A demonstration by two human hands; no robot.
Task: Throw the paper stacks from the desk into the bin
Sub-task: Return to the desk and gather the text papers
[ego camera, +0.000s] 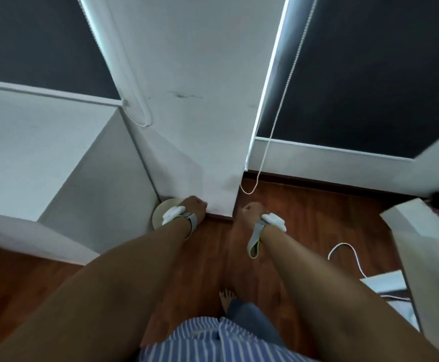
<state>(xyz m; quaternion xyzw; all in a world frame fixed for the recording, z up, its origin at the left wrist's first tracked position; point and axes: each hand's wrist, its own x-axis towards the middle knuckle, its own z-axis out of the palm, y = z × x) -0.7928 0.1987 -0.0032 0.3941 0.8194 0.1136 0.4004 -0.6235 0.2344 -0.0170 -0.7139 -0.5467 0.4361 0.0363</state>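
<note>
Both my arms stretch forward and down over a wooden floor. My left hand (194,204) is curled into a fist near the foot of a white wall pillar, with nothing visible in it. My right hand (250,210) is also fisted, a little to the right, and holds nothing that I can see. Each wrist wears a grey strap with a white device. No paper stack shows. A round pale object (160,214), possibly the rim of a bin, sits on the floor in the corner behind my left wrist, mostly hidden.
A white desk or cabinet (25,158) fills the left. Dark window blinds with hanging bead cords (262,163) flank the pillar. White furniture (422,252) and a white cable (349,252) lie at the right. My bare foot (226,296) stands on the wood floor.
</note>
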